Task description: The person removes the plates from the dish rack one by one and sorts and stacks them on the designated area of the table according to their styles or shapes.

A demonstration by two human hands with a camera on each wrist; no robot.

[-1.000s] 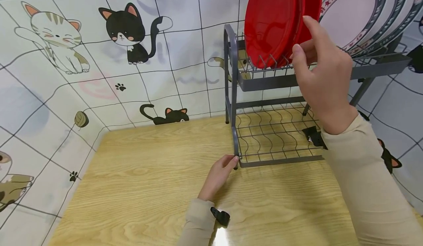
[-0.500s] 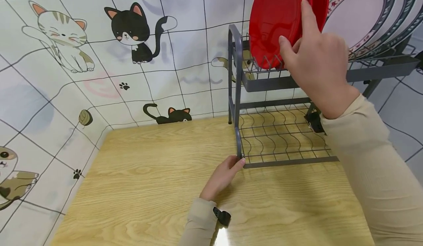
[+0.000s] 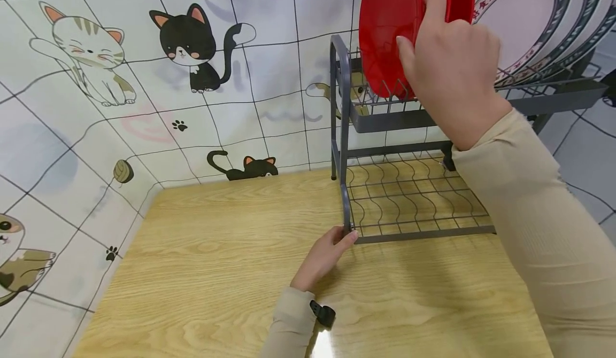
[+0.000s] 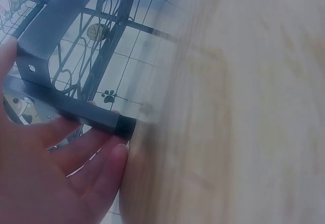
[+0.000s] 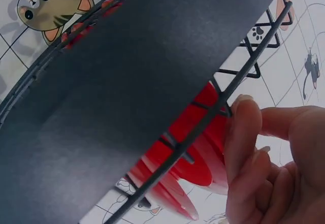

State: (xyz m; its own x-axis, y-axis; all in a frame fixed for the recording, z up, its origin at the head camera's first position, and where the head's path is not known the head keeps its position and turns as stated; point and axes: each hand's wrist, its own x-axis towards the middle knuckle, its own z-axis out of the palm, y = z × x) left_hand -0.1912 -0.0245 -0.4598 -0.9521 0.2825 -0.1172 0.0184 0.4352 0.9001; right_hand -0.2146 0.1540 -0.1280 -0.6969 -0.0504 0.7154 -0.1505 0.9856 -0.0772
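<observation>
My right hand (image 3: 452, 64) is up at the red plates in the head view, pinching the near edge of one red plate (image 3: 385, 32). Its thumb lies against the plate's face, with the index finger farther up the rim. In the right wrist view, the fingers (image 5: 246, 137) are bent beside the red plates (image 5: 203, 153), partly hidden by the rack's dark front rail. Low down, my left hand (image 3: 322, 256) holds the front left leg of the grey dish rack (image 3: 344, 133). The left wrist view shows its fingers (image 4: 86, 148) curled around that leg (image 4: 86, 109) near its black foot.
Several white plates with patterned rims (image 3: 524, 21) stand upright right of the red ones on the upper tier. Below is the wire lower shelf (image 3: 409, 192). The rack stands on a wood-grain table (image 3: 216, 272) against a tiled wall with cat pictures (image 3: 279, 69).
My right hand has moved left and up onto the red plate, and its fingers have closed on the edge. The left hand stays on the rack leg. The view has shifted slightly.
</observation>
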